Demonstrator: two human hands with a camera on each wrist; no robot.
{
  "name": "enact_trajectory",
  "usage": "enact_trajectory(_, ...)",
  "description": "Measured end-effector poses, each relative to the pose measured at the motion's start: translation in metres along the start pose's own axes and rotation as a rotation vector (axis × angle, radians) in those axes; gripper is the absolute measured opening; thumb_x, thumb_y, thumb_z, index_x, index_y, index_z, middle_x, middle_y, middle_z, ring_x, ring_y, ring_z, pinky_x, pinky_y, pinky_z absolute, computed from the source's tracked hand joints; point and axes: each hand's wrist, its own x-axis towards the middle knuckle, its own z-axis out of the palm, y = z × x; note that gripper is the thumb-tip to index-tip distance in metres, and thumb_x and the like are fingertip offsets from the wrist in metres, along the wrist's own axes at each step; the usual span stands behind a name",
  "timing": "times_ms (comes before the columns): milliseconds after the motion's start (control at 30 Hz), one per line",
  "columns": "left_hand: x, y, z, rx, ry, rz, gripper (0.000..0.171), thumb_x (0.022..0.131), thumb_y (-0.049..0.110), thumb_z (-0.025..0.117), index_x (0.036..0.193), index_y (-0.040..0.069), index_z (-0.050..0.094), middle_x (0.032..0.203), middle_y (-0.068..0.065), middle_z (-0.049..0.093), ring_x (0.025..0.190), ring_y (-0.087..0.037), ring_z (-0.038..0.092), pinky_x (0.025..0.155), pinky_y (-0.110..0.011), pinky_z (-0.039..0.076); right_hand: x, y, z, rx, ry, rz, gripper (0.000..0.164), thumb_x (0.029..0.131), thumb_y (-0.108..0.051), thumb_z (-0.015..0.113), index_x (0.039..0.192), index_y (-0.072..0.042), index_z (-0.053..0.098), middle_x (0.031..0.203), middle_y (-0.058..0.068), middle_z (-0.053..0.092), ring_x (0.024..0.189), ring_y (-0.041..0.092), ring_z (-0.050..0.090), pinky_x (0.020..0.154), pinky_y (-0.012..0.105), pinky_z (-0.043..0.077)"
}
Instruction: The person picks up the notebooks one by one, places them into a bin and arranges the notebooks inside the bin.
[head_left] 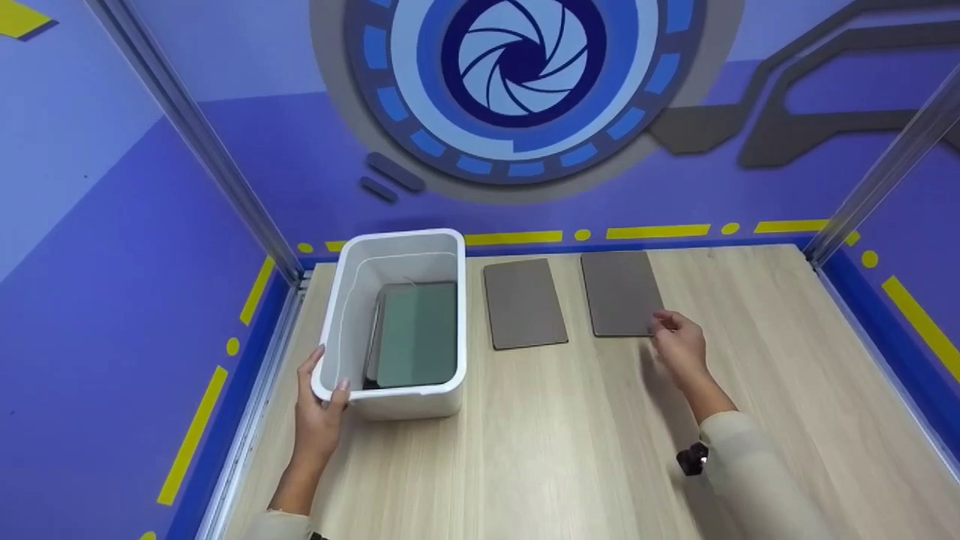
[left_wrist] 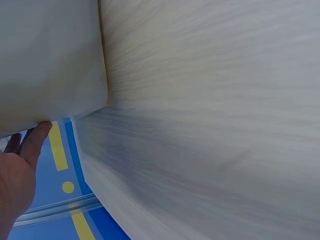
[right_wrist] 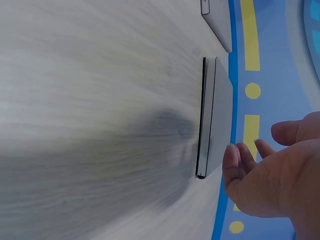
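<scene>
My left hand (head_left: 316, 420) grips the near left corner of a white plastic bin (head_left: 409, 405), thumb at the front rim and fingers along the left side. Inside the bin lies a green-covered notebook (head_left: 418, 334) over a darker one whose edge shows at its left. My right hand (head_left: 681, 349) hovers at the near right corner of a grey-brown notebook (head_left: 621, 294), its fingers loosely bent and holding nothing. In the right wrist view this notebook (right_wrist: 220, 120) lies flat, with my fingertips (right_wrist: 230, 155) just above its end.
Another grey-brown notebook (head_left: 526, 304) lies between the bin and the right-hand notebook. All stand on a light wood table (head_left: 540, 450) near its back edge. Printed blue-purple panels (head_left: 480, 202) enclose the table, with metal posts (head_left: 217, 157) at the back corners.
</scene>
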Motion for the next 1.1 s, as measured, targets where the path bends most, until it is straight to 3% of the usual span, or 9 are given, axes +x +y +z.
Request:
enact_trajectory(133, -0.001, -0.001, 0.000, 0.010, 0.003, -0.002, 0.072, 0.102, 0.014, 0.062, 0.166, 0.022, 0.031, 0.167, -0.010, 0.043, 0.139, -0.024, 0.050, 0.101, -0.009, 0.043, 0.006, 0.000, 0.002, -0.067, 0.022, -0.021, 0.049, 0.110, -0.026, 0.052, 0.152, -0.001, 0.056, 0.146, 0.023, 0.061, 0.129, 0.032, 0.059, 0.100, 0.035, 0.051)
enact_trajectory(233, -0.002, -0.002, 0.001, 0.004, 0.008, 0.006, 0.073, 0.101, 0.013, 0.062, 0.166, 0.021, 0.031, 0.163, -0.012, 0.046, 0.129, -0.019, 0.053, 0.092, -0.013, 0.048, 0.014, 0.001, 0.002, -0.110, 0.024, -0.030, 0.053, 0.110, -0.027, 0.053, 0.156, 0.000, 0.050, 0.155, 0.028, 0.052, 0.144, 0.044, 0.051, 0.116, 0.054, 0.045)
enact_trajectory(300, -0.002, -0.002, 0.001, -0.007, 0.011, 0.014, 0.073, 0.101, 0.011, 0.063, 0.166, 0.020, 0.032, 0.158, -0.013, 0.048, 0.121, -0.016, 0.054, 0.085, -0.017, 0.051, 0.019, 0.002, 0.003, -0.140, 0.023, -0.028, 0.057, 0.109, -0.027, 0.055, 0.159, -0.001, 0.046, 0.161, 0.031, 0.045, 0.152, 0.049, 0.041, 0.123, 0.060, 0.038)
enact_trajectory(433, -0.002, -0.003, 0.000, -0.017, 0.008, 0.026, 0.073, 0.101, 0.010, 0.063, 0.166, 0.019, 0.032, 0.153, -0.014, 0.050, 0.113, -0.014, 0.055, 0.077, -0.020, 0.052, 0.029, 0.007, 0.006, -0.212, 0.023, -0.017, 0.067, 0.107, -0.031, 0.060, 0.164, -0.002, 0.039, 0.166, 0.031, 0.039, 0.156, 0.053, 0.032, 0.127, 0.062, 0.030)
enact_trajectory(700, -0.001, -0.001, -0.001, -0.001, 0.007, 0.021, 0.073, 0.101, 0.010, 0.062, 0.166, 0.018, 0.031, 0.161, -0.016, 0.047, 0.126, -0.015, 0.053, 0.092, -0.013, 0.048, 0.040, 0.012, 0.020, -0.306, -0.016, 0.030, 0.088, 0.104, -0.041, 0.064, 0.169, -0.002, 0.021, 0.171, 0.034, 0.023, 0.158, 0.055, 0.022, 0.128, 0.066, 0.023)
enact_trajectory(1100, 0.000, -0.002, -0.004, 0.018, -0.001, 0.033, 0.073, 0.100, 0.012, 0.062, 0.166, 0.019, 0.031, 0.165, -0.013, 0.045, 0.133, -0.014, 0.053, 0.100, -0.010, 0.044, 0.055, 0.020, 0.036, -0.519, -0.012, -0.025, 0.089, 0.104, -0.044, 0.065, 0.167, 0.004, 0.024, 0.167, 0.038, 0.022, 0.154, 0.056, 0.022, 0.127, 0.066, 0.022)
